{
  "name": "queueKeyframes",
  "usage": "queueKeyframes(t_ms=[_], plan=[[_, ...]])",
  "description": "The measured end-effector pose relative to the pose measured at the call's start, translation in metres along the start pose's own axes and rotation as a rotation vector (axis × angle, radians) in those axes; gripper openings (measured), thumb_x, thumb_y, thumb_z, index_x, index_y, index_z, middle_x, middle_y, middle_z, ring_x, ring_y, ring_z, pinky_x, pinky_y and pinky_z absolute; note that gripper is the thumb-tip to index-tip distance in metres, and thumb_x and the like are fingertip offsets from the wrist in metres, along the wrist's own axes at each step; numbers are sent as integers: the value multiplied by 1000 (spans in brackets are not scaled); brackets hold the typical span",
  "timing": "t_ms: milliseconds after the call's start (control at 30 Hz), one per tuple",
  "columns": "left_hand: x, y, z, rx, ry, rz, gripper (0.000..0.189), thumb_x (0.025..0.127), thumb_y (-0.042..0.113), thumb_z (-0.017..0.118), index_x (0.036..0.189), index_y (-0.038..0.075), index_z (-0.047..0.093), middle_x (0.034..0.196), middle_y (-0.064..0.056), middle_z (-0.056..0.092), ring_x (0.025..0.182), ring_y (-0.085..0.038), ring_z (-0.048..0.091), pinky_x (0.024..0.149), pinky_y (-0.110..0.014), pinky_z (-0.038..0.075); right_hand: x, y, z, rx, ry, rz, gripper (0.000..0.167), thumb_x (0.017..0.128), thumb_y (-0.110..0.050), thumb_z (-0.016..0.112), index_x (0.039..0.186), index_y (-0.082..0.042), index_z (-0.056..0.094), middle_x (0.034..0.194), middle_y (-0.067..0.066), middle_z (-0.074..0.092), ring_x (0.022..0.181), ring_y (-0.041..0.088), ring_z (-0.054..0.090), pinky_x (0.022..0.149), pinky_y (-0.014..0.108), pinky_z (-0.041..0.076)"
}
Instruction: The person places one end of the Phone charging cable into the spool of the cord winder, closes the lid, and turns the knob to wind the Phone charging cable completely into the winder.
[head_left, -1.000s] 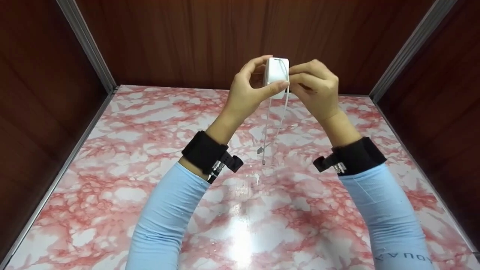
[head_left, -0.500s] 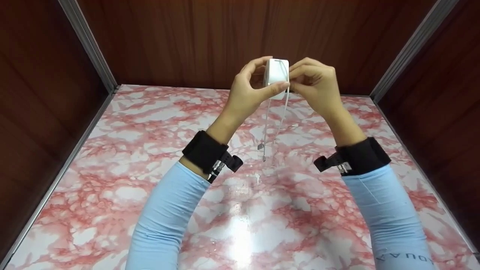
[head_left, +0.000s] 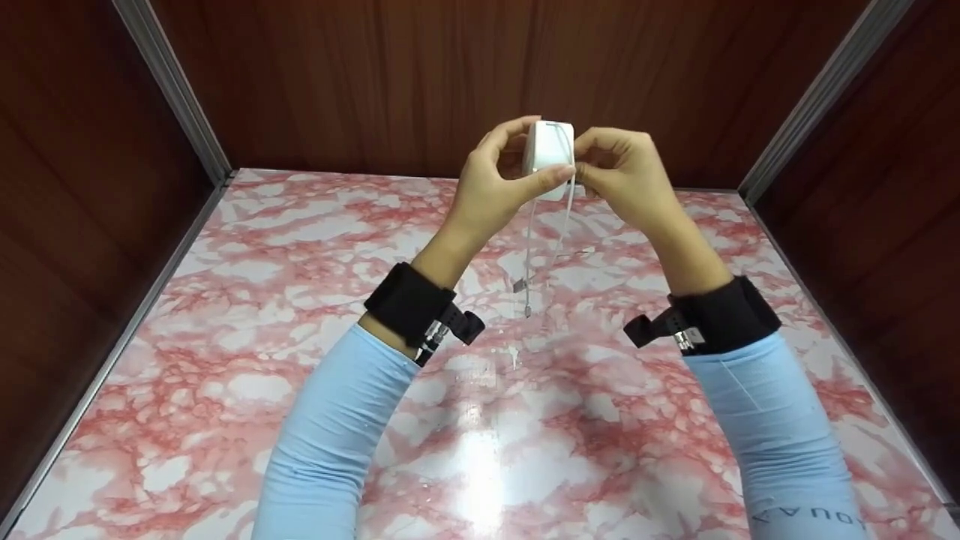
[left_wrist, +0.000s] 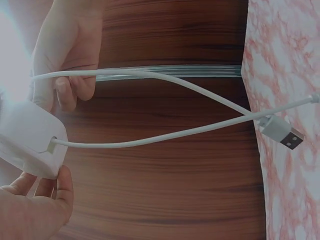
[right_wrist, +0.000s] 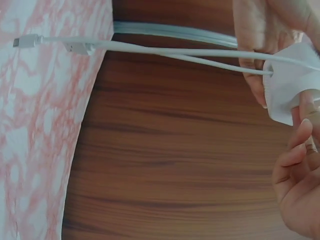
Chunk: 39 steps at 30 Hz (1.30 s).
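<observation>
A white box-shaped cable winder [head_left: 553, 146] is held up in front of the back wall. My left hand [head_left: 484, 176] grips it from the left, thumb across its near face. At its right side is my right hand [head_left: 634, 176], fingers bent; in the right wrist view they hold at a round part [right_wrist: 306, 94] of the box, partly hidden by the fingers. Two lengths of white cable [left_wrist: 150, 142] come out of the winder and hang down, crossing near their ends. One ends in a USB plug [left_wrist: 275, 129], the other in a smaller plug [right_wrist: 27, 41].
Below the hands lies a table with a red and white marbled top [head_left: 255, 390]. Dark wood panels [head_left: 337, 82] stand at the back and both sides, with metal strips [head_left: 176, 90] at the corners. Each wrist wears a black band [head_left: 412, 304] with a small camera.
The cable's hanging ends have risen a little toward the winder. My right hand's fingers have shifted and turned at its side, while my left hand keeps its grip almost in place.
</observation>
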<state>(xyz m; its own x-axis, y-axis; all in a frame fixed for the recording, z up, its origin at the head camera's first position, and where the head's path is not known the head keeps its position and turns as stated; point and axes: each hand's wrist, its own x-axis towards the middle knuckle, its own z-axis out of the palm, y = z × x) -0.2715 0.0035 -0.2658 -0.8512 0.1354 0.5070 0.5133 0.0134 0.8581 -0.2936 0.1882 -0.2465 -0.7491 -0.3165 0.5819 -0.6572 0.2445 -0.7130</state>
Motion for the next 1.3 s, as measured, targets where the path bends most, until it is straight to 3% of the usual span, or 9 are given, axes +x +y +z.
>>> queueKeyframes(t_ms=[167,300,467,567,733,867,1000,1133,1300], plan=[[0,-1,0,-2,1,-6,64,78,24,80,135,10,52,119,-5,58,103,-16,56,88,-25,49,-2,-1,2,90,-11,53,21,84,13,62,79,-8,66,69,-3,63,48,4,45,43,17,37],[0,0,0,1,1,-8,65,78,25,80,135,10,52,119,-5,58,104,-16,55,89,-26,49,-3,-2,5,205,11,37,24,81,18,59,79,-6,59,66,0,62,46,6,45,41,16,36],[1,1,1,-19,-2,2,63,80,23,79,135,9,52,120,-6,59,106,-18,55,89,-25,48,-4,5,9,240,74,-83,14,77,22,51,79,11,59,62,-4,62,41,3,42,38,15,33],[0,1,1,-46,-6,7,62,80,21,78,135,9,51,120,-6,60,107,-19,56,90,-24,48,-6,10,10,236,91,-183,9,81,22,54,82,17,61,68,-6,63,44,4,44,40,15,34],[0,3,1,-68,-5,-1,62,80,21,78,135,9,51,120,-6,60,107,-17,56,90,-24,48,-9,16,13,68,175,-404,6,82,17,63,82,12,66,84,-7,66,59,4,50,52,14,41],[0,5,1,-92,-11,-4,61,81,19,77,135,9,51,120,-5,60,107,-16,57,91,-24,48,-8,17,21,-208,384,-666,13,76,18,69,73,5,70,81,2,67,67,10,56,63,11,43],[-1,7,2,-114,-36,3,60,81,17,76,135,8,51,120,-7,60,107,-18,57,92,-26,49,-7,15,26,-344,557,-880,12,71,15,75,67,5,70,78,10,66,64,24,56,65,18,47],[-1,8,4,-104,-51,14,61,81,17,76,135,7,50,120,-8,60,106,-19,58,91,-26,49,-7,10,27,-360,609,-972,10,71,8,79,66,6,70,79,8,67,63,27,52,60,26,47],[-2,6,4,-86,-46,10,61,81,17,77,135,7,51,119,-9,60,105,-19,58,90,-26,50,-7,14,27,-353,600,-979,11,72,8,78,66,6,69,78,10,67,63,28,52,59,28,47]])
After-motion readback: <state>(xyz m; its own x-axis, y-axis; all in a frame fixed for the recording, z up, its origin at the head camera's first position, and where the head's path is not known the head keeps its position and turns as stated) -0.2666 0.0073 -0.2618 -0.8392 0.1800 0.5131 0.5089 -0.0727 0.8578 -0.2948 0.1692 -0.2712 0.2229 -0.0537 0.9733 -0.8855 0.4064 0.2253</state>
